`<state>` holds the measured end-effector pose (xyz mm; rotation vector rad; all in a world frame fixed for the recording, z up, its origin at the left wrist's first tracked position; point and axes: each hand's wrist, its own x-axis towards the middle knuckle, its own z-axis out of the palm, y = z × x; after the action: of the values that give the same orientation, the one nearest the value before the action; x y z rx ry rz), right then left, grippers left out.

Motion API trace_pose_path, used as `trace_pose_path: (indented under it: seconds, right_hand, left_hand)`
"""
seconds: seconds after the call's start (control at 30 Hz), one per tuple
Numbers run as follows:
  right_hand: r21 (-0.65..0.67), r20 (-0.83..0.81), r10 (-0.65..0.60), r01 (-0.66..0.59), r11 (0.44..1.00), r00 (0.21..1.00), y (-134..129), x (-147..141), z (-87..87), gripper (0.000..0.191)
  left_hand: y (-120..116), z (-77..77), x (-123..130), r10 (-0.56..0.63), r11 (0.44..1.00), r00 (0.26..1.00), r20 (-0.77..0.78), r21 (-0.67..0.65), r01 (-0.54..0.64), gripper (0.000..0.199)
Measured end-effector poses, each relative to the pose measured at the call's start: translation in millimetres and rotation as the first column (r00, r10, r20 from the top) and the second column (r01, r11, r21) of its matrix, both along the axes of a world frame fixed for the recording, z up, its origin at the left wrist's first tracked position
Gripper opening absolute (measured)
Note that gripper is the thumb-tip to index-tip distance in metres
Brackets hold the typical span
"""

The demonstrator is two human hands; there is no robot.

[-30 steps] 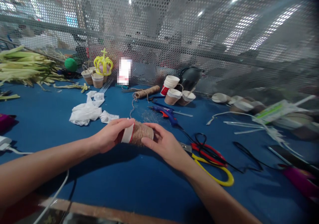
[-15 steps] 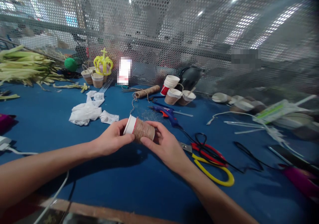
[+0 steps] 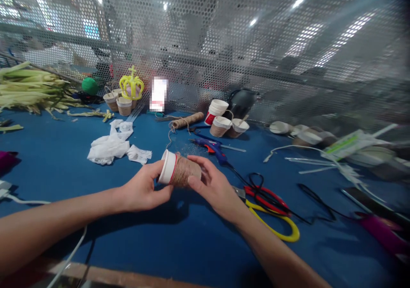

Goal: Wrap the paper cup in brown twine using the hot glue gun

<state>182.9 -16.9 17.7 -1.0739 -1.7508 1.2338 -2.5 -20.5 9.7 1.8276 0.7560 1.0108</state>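
Observation:
Between my two hands a paper cup (image 3: pixel 185 171) lies tilted on its side above the table, its white rim to the left and brown twine wound round its body. My left hand (image 3: pixel 145 187) is closed about the rim end, thumb below and fingers behind. Round the base end curls my right hand (image 3: pixel 213 187), its thumb pressed on the twine. A strand runs from the cup back to a roll of twine (image 3: pixel 188 120). Just beyond my right hand lies a blue glue gun (image 3: pixel 218 150). Scissors (image 3: pixel 290 230) with red and yellow handles rest beside my right wrist.
Crumpled white tissue (image 3: pixel 109 148) lies left of the cup. Farther back stand twine-wrapped cups (image 3: pixel 124 106), a yellow crown (image 3: pixel 131 85), a bright phone screen (image 3: pixel 159 95) and more cups (image 3: pixel 220 125). Glue sticks (image 3: pixel 312 161) and black cable are on the right. A perforated metal screen (image 3: pixel 192 36) closes the back.
The cup has turned a little, showing more of its rim opening. My left thumb has slid down off the twine toward the cup's underside. My right hand keeps its hold.

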Motion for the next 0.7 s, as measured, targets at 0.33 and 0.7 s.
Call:
trace_pose_path:
  seconds: [0.33, 0.7]
  right_hand:
    - [0.555, 0.36, -0.221, -0.017, 0.832, 0.907, -3, -2, -6.2, 0.045]
    - [0.657, 0.389, -0.221, -0.102, 0.747, 0.894, -2, -3, -10.7, 0.047]
  left_hand:
    - [12, -0.6, 1, 0.119, 0.845, 0.958, 0.26, -0.534, 0.04, 0.025]
    - [13, 1.0, 4, 0.218, 0.77, 0.942, 0.255, -0.638, -0.005, 0.024]
